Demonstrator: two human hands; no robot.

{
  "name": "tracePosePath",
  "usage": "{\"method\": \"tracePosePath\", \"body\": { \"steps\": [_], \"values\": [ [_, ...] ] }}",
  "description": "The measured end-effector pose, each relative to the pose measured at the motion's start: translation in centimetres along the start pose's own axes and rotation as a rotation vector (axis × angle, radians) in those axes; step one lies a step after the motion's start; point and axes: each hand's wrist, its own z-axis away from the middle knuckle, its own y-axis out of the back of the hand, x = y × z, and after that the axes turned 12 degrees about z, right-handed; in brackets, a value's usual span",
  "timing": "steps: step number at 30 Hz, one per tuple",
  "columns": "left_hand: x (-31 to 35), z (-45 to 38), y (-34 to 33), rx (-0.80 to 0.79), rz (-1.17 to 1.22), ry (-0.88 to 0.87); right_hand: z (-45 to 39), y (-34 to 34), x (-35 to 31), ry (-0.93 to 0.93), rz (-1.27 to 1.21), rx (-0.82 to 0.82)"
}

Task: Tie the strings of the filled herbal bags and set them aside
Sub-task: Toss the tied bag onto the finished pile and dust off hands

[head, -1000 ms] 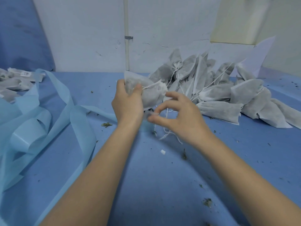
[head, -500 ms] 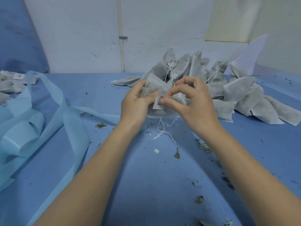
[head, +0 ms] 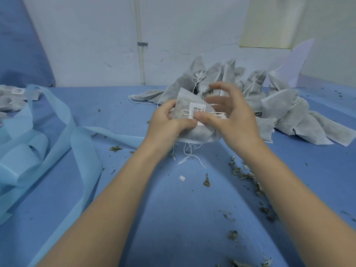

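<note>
A filled grey herbal bag with a white barcode label sits between my hands above the blue table. My left hand grips its left side, thumb lying over the front by the label. My right hand pinches the bag's white string with thumb on the label edge, the other fingers spread and blurred. A small string loop lies left of the label. Loose string ends dangle below the bag. A pile of filled grey bags lies behind and to the right.
Light blue fabric strips curl over the table's left side. A few more grey bags lie at the far left edge. Dried herb bits are scattered on the blue table cloth. A white wall with a pipe stands behind.
The bag has turned so its label faces me. My right hand moved from pinching at the bag's top to pulling the string rightward, fingers spreading.
</note>
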Motion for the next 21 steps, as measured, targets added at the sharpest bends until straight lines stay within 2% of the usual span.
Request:
{"method": "tracePosePath", "body": {
  "steps": [4,9,13,15,19,21],
  "values": [
    [-0.4,0.0,-0.1,-0.027,0.013,0.015,-0.2,-0.1,0.1,-0.108,-0.136,-0.004],
    [-0.8,-0.1,-0.5,-0.064,0.024,0.016,-0.3,-0.5,0.2,-0.150,-0.163,0.108],
    [-1.0,0.0,-1.1,-0.009,0.026,0.027,-0.1,-0.9,0.5,-0.158,-0.112,0.197],
    [-1.1,0.1,-1.5,0.065,0.033,0.035,0.0,-0.8,0.6,-0.143,-0.067,0.141],
    [-1.1,0.0,-1.9,0.228,0.088,0.016,0.3,-0.2,0.5,-0.072,-0.164,-0.088],
    [-1.1,-0.2,-1.7,0.302,0.072,0.000,0.4,-0.5,0.4,-0.046,-0.160,-0.086]
  ]
}}
